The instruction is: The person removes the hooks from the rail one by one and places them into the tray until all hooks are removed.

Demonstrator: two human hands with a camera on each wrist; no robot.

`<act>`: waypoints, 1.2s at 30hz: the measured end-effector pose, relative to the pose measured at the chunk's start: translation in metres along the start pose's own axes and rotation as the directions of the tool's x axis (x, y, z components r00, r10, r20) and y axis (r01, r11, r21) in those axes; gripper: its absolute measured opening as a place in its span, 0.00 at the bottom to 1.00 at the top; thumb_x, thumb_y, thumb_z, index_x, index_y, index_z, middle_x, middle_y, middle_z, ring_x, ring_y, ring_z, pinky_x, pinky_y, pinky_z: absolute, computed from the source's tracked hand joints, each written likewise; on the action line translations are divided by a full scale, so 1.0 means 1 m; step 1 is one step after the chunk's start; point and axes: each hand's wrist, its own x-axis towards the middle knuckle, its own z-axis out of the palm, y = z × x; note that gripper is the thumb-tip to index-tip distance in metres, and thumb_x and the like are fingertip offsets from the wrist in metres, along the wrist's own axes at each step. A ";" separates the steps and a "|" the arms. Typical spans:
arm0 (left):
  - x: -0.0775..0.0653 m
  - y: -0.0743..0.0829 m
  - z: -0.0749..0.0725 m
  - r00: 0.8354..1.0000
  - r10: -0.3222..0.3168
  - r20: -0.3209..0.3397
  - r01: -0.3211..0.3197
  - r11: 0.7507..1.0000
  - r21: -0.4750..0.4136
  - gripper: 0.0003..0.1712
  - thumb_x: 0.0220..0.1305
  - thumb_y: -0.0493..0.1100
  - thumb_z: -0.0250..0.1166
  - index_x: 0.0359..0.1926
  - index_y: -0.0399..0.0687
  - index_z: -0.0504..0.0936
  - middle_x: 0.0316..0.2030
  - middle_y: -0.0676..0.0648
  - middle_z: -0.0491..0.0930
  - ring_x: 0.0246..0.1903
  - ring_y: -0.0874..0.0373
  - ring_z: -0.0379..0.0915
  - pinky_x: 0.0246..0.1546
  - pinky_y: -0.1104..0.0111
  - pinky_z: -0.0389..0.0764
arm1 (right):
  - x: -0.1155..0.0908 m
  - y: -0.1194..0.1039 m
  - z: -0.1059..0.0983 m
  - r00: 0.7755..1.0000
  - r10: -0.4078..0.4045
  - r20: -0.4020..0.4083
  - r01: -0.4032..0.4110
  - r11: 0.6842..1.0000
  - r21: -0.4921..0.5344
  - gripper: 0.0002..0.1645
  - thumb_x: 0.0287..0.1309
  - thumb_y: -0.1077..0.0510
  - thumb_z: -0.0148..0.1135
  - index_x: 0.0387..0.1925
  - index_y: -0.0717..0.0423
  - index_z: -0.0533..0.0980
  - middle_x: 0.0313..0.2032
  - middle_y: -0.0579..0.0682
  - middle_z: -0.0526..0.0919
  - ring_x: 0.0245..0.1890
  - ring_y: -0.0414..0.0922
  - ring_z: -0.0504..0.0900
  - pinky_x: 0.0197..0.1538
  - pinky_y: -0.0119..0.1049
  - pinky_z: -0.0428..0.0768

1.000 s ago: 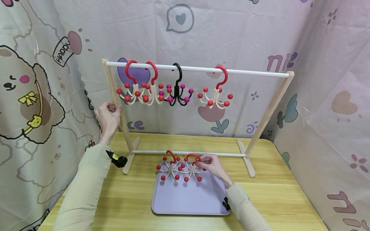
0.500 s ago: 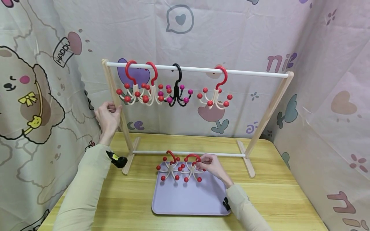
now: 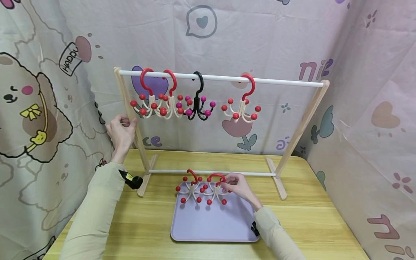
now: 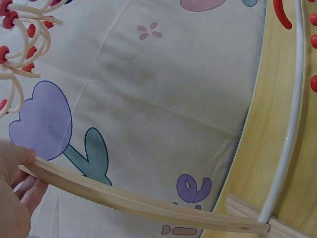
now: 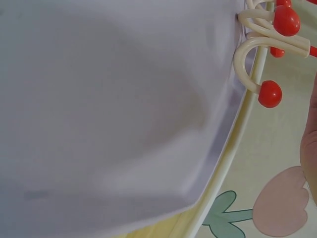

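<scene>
With my right hand (image 3: 238,184) I pinch the red hook of a multi-armed hanger, cream-coloured and shiny, with round red balls on its arm ends (image 3: 216,193). It is at the far edge of a lavender, rounded rectangular tray (image 3: 214,225), just beside a 2nd hanger of the same red and cream kind (image 3: 191,189). My left hand (image 3: 121,131) grips the pale wooden upright of the rack (image 3: 140,146), thumb on 1 side and fingers on the other.

I judge my hanger to be plastic, so light and rather stiff, and perhaps a little slippery because the surface is smooth. It does not look very fragile, but the thin curved arms could catch on the neighbour's. The better place for holding is, I think, the lower part of the hook, near the cream stem (the balls would be a poor handle, as they are round and small).

The long axis runs from the spread arms, nearer to me, through the stem to the hook, which points away from me, towards the white lower rod (image 3: 247,173). The hook's tip curls to my left. How much the hanger is tilted, I cannot tell.
</scene>
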 end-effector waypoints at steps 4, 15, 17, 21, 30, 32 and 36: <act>0.000 0.000 0.000 1.000 0.005 0.000 -0.005 1.000 -0.001 0.16 0.65 0.41 0.67 0.46 0.32 0.83 0.41 0.31 0.84 0.54 0.37 0.73 0.67 0.52 0.61 | 0.001 -0.001 -0.002 1.000 -0.030 -0.006 0.030 0.999 -0.018 0.18 0.59 0.66 0.67 0.46 0.78 0.77 0.35 0.79 0.82 0.24 0.42 0.86 0.31 0.41 0.86; 0.000 0.000 -0.001 1.000 -0.003 0.007 0.003 1.000 -0.006 0.16 0.65 0.41 0.67 0.47 0.32 0.83 0.41 0.31 0.84 0.54 0.38 0.73 0.66 0.51 0.62 | 0.001 -0.017 -0.019 0.994 -0.104 -0.036 0.103 0.994 -0.045 0.14 0.60 0.66 0.67 0.47 0.69 0.80 0.32 0.71 0.85 0.23 0.45 0.84 0.30 0.32 0.81; 0.000 0.000 -0.001 1.000 -0.002 0.005 0.002 1.000 -0.006 0.16 0.65 0.41 0.67 0.47 0.32 0.83 0.41 0.31 0.84 0.53 0.38 0.74 0.66 0.51 0.62 | 0.003 -0.023 -0.024 0.990 -0.133 -0.041 0.132 0.991 -0.034 0.14 0.60 0.67 0.66 0.47 0.72 0.79 0.29 0.65 0.86 0.21 0.44 0.84 0.29 0.34 0.83; -0.001 0.000 -0.001 1.000 -0.011 0.009 0.011 1.000 -0.003 0.16 0.65 0.41 0.67 0.48 0.32 0.83 0.42 0.32 0.84 0.54 0.38 0.72 0.67 0.51 0.61 | 0.007 -0.039 -0.035 0.981 -0.173 -0.090 0.170 0.985 -0.037 0.14 0.60 0.67 0.66 0.47 0.72 0.78 0.26 0.55 0.87 0.21 0.42 0.84 0.30 0.38 0.85; -0.001 0.001 -0.001 1.000 -0.001 0.005 0.001 1.000 0.005 0.16 0.66 0.41 0.67 0.48 0.32 0.83 0.41 0.32 0.84 0.47 0.41 0.75 0.66 0.52 0.63 | 0.019 -0.095 -0.062 0.921 -0.301 -0.249 0.289 0.954 -0.082 0.15 0.59 0.71 0.65 0.46 0.76 0.77 0.25 0.35 0.86 0.20 0.36 0.82 0.27 0.30 0.82; -0.001 0.001 -0.001 1.000 -0.001 0.005 0.001 1.000 0.005 0.16 0.65 0.41 0.67 0.48 0.32 0.83 0.41 0.32 0.85 0.46 0.42 0.75 0.65 0.52 0.64 | 0.021 -0.111 -0.068 0.899 -0.320 -0.297 0.311 0.947 -0.080 0.15 0.58 0.71 0.65 0.46 0.77 0.77 0.25 0.36 0.86 0.19 0.35 0.81 0.26 0.29 0.81; 0.001 0.001 -0.001 1.000 -0.008 0.010 0.008 1.000 0.009 0.17 0.65 0.41 0.67 0.49 0.33 0.83 0.42 0.31 0.84 0.48 0.41 0.75 0.64 0.52 0.65 | 0.026 -0.143 -0.081 0.838 -0.363 -0.408 0.365 0.928 -0.075 0.15 0.58 0.71 0.66 0.46 0.77 0.77 0.23 0.38 0.86 0.18 0.37 0.81 0.25 0.28 0.80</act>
